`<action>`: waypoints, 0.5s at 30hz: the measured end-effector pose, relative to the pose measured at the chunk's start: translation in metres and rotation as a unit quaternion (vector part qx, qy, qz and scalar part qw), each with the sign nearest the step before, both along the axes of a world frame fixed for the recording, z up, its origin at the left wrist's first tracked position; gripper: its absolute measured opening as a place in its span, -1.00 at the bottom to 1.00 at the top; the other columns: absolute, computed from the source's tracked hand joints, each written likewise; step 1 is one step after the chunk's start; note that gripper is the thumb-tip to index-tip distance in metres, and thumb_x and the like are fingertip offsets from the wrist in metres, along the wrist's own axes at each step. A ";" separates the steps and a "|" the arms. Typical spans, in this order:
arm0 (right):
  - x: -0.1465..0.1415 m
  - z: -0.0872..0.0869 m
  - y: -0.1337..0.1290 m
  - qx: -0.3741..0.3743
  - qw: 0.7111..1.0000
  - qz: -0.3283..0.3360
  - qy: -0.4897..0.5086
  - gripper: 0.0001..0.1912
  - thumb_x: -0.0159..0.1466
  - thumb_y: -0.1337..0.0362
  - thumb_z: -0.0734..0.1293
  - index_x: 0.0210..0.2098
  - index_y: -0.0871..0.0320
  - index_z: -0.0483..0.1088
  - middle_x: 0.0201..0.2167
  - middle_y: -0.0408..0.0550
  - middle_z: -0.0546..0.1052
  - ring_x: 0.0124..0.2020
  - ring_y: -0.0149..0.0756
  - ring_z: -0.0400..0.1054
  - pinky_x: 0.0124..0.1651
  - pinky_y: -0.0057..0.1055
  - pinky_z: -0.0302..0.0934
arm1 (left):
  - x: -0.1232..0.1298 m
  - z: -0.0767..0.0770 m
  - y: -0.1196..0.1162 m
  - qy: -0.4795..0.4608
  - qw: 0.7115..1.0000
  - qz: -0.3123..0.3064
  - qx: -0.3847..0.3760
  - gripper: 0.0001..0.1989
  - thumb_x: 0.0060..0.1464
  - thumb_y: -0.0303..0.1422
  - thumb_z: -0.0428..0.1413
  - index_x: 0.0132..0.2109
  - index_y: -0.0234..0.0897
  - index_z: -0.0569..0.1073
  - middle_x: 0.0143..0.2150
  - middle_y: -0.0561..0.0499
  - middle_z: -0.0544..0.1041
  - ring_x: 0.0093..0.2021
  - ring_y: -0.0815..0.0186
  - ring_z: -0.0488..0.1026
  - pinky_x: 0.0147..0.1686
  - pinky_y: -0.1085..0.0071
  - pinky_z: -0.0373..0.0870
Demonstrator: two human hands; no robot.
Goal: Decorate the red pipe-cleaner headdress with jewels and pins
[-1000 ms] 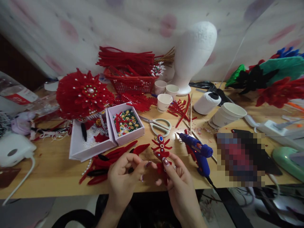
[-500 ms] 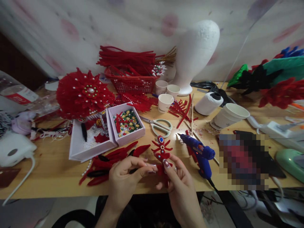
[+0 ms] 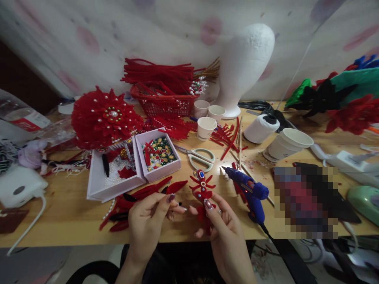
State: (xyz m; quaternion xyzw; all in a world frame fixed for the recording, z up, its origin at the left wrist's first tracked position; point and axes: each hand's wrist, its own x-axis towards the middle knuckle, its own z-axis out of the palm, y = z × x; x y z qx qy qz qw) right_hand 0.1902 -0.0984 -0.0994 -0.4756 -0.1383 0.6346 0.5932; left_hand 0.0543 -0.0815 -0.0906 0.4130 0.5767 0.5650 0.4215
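My right hand [image 3: 226,228] pinches a red velvet ornament [image 3: 203,184] between thumb and fingers. The piece stands upright, with thin red petals and a column of gems and beads, a blue rhinestone near its top. My left hand [image 3: 148,221] is to the left of it, apart from it, with thumb pressed against the bent fingers. Whether something small is in that pinch cannot be made out. Behind the left hand lie loose red and black velvet petals [image 3: 151,185], partly hidden by it. A blue glue gun [image 3: 248,185] rests to the right of my right hand.
Two white boxes, one with pearls [image 3: 114,189], one with mixed beads [image 3: 161,156], stand left of scissors [image 3: 201,157]. Behind are paper cups [image 3: 206,128], a red basket [image 3: 166,104], a foam head [image 3: 247,63], a thread cone [image 3: 260,130] and a large red flower [image 3: 103,118].
My left hand has drawn back to the left, away from the ornament, and its thumb has lifted over the fingers. My right hand keeps the ornament nearly still.
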 end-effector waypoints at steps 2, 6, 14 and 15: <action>0.000 0.000 0.000 0.004 1.000 -0.002 0.002 -0.49 0.00 0.14 0.60 -0.13 0.16 0.44 -0.33 -0.05 0.62 -0.32 -0.14 0.58 -0.67 -0.56 0.35 | 0.002 0.002 0.000 0.006 1.000 0.018 0.011 -0.87 0.00 -0.28 0.28 -0.45 -0.21 0.61 -0.52 0.06 0.63 -0.59 0.39 0.47 -0.53 0.51 0.43; 0.001 -0.001 -0.001 0.004 1.000 -0.008 0.007 -0.50 0.00 0.15 0.60 -0.13 0.15 0.44 -0.35 -0.06 0.62 -0.34 -0.16 0.58 -0.66 -0.56 0.36 | -0.001 -0.001 0.000 0.026 0.997 0.008 0.068 -0.91 -0.11 -0.33 0.36 -0.49 -0.19 0.62 -0.53 0.07 0.62 -0.54 0.36 0.50 -0.49 0.51 0.45; 0.003 -0.002 -0.001 0.013 1.000 -0.001 0.011 -0.52 0.02 0.17 0.59 -0.11 0.15 0.45 -0.32 -0.04 0.63 -0.36 -0.18 0.57 -0.67 -0.55 0.36 | 0.000 -0.008 0.003 0.014 0.992 -0.004 0.125 -0.82 -0.15 -0.46 0.34 -0.55 -0.25 0.48 -0.58 0.11 0.50 -0.51 0.39 0.48 -0.43 0.54 0.48; 0.003 -0.002 0.000 0.013 1.000 -0.001 0.010 -0.52 0.02 0.16 0.59 -0.12 0.15 0.45 -0.32 -0.04 0.63 -0.36 -0.19 0.57 -0.67 -0.55 0.36 | 0.000 -0.007 0.003 0.007 0.993 -0.008 0.122 -0.82 -0.16 -0.46 0.35 -0.54 -0.25 0.48 -0.58 0.11 0.51 -0.51 0.40 0.48 -0.43 0.55 0.48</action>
